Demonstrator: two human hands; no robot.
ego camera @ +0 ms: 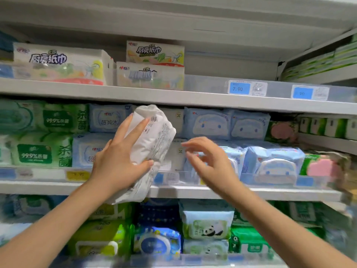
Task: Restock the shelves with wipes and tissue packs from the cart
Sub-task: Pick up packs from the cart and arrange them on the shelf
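Nearest the camera, the left hand [123, 157] grips a white wipes pack [154, 136] across its middle, thumb and spread fingers [123, 127] clamping it, tilted before the middle shelf [251, 192]. Just beside it, the right hand [210, 161] hovers loosely curled, holding nothing. The pack looks soft, light and slick-wrapped, so a broad grasp suits. Behind, seemingly matching white packs [178, 120] sit between blue packs [208, 124].

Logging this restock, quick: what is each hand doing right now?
The left hand holds a white pack.
The right hand is open, holding nothing.
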